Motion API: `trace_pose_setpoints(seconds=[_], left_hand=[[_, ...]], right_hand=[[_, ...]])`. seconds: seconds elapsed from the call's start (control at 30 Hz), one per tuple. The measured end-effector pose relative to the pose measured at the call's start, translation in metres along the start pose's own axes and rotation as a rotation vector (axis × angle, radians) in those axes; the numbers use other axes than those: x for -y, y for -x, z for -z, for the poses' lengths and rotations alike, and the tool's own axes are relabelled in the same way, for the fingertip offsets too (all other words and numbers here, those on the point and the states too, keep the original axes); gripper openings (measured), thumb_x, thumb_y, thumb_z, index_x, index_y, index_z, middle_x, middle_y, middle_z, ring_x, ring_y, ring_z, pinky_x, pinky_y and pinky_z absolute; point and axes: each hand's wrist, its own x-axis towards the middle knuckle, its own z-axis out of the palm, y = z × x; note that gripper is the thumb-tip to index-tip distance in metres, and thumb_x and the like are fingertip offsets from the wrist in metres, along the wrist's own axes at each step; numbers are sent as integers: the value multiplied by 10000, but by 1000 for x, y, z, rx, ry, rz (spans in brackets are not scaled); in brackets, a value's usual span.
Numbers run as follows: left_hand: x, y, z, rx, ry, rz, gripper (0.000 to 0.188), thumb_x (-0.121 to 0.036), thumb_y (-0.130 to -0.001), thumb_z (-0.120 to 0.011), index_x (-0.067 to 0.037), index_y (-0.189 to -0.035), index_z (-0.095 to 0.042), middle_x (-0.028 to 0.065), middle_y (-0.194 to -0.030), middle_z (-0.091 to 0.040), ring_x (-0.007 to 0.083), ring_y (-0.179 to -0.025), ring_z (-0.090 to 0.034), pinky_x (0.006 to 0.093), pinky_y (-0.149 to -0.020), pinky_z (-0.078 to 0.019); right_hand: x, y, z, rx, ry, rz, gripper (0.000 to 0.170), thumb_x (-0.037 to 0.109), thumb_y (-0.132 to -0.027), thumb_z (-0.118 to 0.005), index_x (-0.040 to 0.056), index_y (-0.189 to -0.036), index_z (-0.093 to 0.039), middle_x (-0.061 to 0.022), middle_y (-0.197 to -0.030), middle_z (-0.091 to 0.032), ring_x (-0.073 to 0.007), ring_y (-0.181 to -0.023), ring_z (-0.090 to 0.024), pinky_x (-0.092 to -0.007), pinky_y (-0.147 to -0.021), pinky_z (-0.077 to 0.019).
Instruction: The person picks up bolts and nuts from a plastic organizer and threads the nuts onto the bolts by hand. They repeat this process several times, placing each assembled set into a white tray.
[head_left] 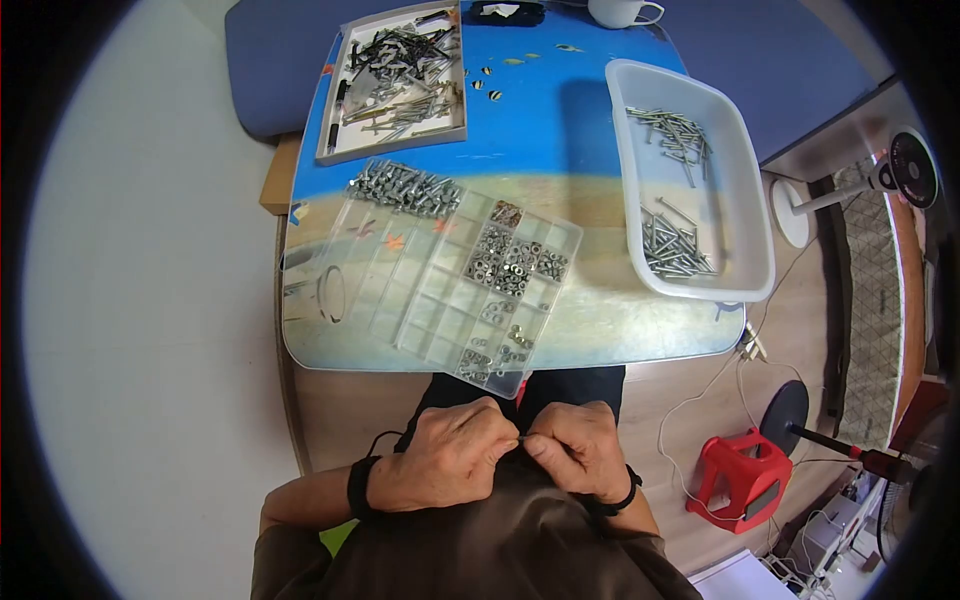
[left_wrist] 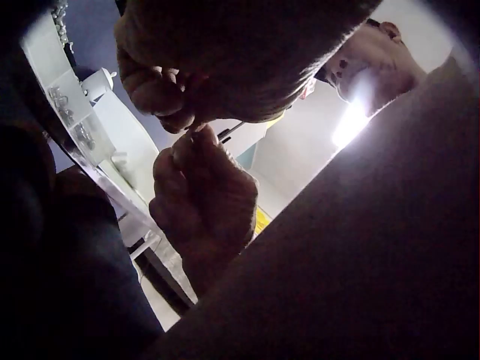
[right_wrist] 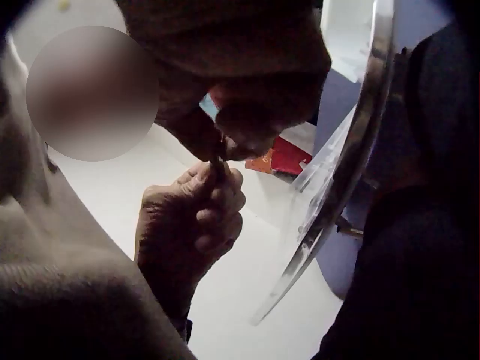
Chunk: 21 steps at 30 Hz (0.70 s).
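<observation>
In the head view both hands meet in front of the body, below the table edge. My left hand (head_left: 452, 452) has its fingers curled and pinches a small thin metal piece (head_left: 522, 438). My right hand (head_left: 578, 450) pinches the same piece from the other side, thumb against it. The fingertips of the two hands almost touch and hide most of the piece, so I cannot tell its exact kind. Dark silhouettes of the left hand (right_wrist: 187, 217) in the right wrist view and the right hand (left_wrist: 204, 199) in the left wrist view show the same pinch.
A clear compartment organizer (head_left: 430, 312) with nuts and washers overhangs the table's front edge. Bolts (head_left: 405, 188) lie in a heap at its back left. Behind stands a white box (head_left: 465, 134) of screws; to the right, a white tub (head_left: 758, 200) with long screws. A red stool (head_left: 705, 490) is on the floor.
</observation>
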Motion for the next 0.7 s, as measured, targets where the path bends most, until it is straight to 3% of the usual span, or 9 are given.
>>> trace_pose_setpoints(seconds=[0.13, 0.2, 0.43, 0.5, 0.6, 0.7], left_hand=[[0, 2, -1, -3, 1, 17, 102, 23, -846, -678, -21, -848, -586, 81, -713, -614, 225, -584, -611, 330, -515, -483], [-2, 3, -1, 19, 9, 9, 145, 15, -775, -691, -32, -837, -568, 92, -724, -558, 269, -579, -593, 365, -516, -486], [-4, 6, -2, 5, -25, -15, 142, 5, -792, -694, -32, -839, -566, 96, -719, -550, 276, -575, -593, 368, -506, -476], [-4, 7, -2, 5, -47, -3, 101, 11, -848, -686, -26, -845, -592, 81, -714, -614, 236, -586, -611, 327, -516, -483], [-4, 5, -1, -14, -11, -9, 142, 17, -790, -692, -30, -856, -576, 90, -720, -552, 269, -586, -598, 366, -512, -479], [-5, 5, 0, 4, -11, -7, 142, 30, -784, -681, -33, -864, -581, 86, -725, -555, 263, -585, -596, 365, -518, -483]], right_hand=[[0, -3, 1, -19, -25, 54, 215, 209, -869, -714, 25, -799, -628, -94, -701, -631, -253, -550, -611, -317, -518, -456], [1, 2, 0, 24, 6, 47, 258, 258, -897, -679, 21, -808, -626, -103, -714, -632, -267, -565, -617, -328, -525, -462], [2, 3, -1, 7, -20, 30, 242, 241, -902, -658, 23, -804, -621, -110, -721, -629, -270, -578, -619, -328, -529, -462], [-3, 3, 0, 66, -7, 41, 235, 225, -910, -658, 26, -792, -616, -109, -714, -623, -268, -572, -615, -331, -525, -455], [11, 0, 1, 47, -3, -35, 275, 247, -941, -614, 23, -780, -608, -110, -707, -616, -278, -571, -611, -345, -528, -455], [-1, 1, -3, 51, -46, 45, 226, 176, -937, -657, 34, -766, -617, -113, -668, -577, -308, -546, -569, -360, -511, -454]])
